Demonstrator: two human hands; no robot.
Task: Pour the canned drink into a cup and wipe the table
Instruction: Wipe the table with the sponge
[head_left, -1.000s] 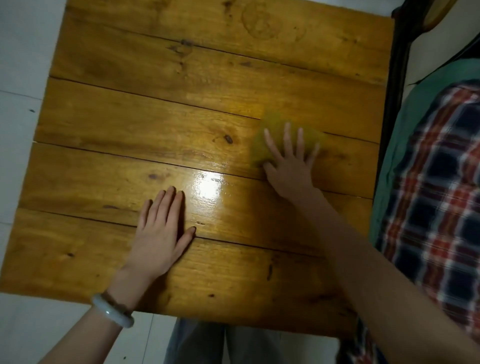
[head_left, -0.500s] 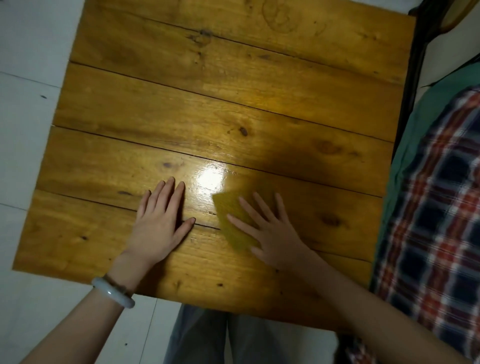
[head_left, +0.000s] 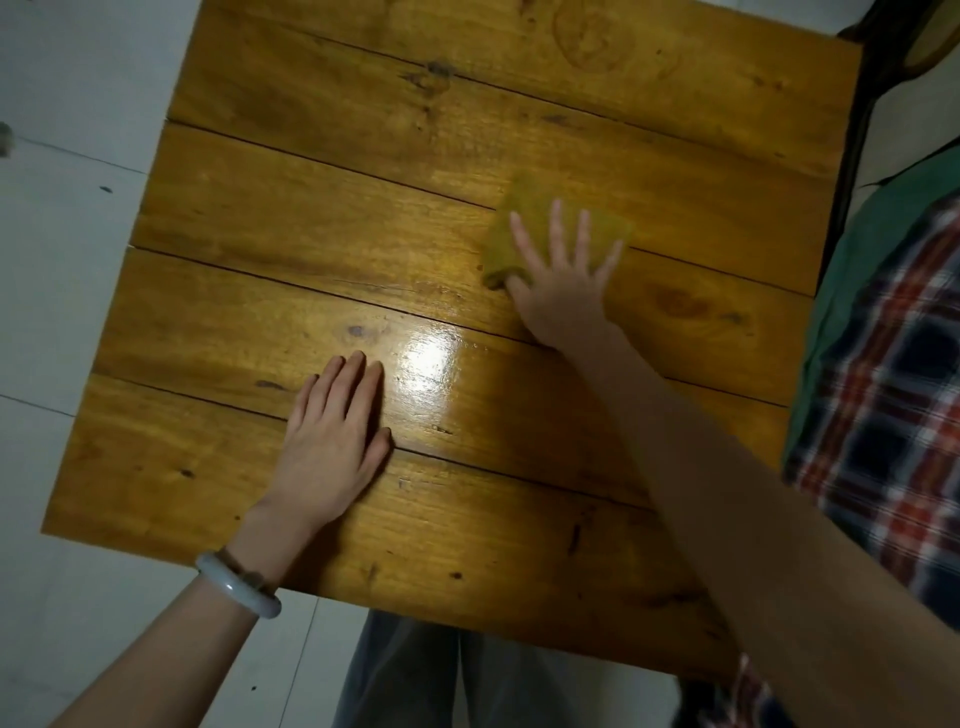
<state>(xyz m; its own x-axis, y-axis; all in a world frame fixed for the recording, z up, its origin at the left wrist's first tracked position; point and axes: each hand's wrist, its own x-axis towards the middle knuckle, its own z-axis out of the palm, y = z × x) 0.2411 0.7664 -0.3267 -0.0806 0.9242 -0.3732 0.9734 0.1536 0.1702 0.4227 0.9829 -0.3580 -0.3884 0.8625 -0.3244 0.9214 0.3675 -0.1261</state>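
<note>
A square wooden plank table (head_left: 363, 218) fills the view. A folded yellow cloth (head_left: 511, 228) lies on it right of centre. My right hand (head_left: 563, 280) presses flat on the cloth with straight, spread fingers. My left hand (head_left: 332, 441) rests flat on the table near its front, fingers straight and together, a pale bangle on the wrist. No can or cup is in view.
A bed with a green sheet (head_left: 883, 244) and plaid fabric (head_left: 893, 415) runs along the table's right side behind a dark frame (head_left: 857, 130). White floor tiles (head_left: 67, 260) lie to the left. My knees (head_left: 441, 675) show under the front edge.
My right hand slid the cloth from the front centre of the table back up and to the right. My left hand stayed flat in place.
</note>
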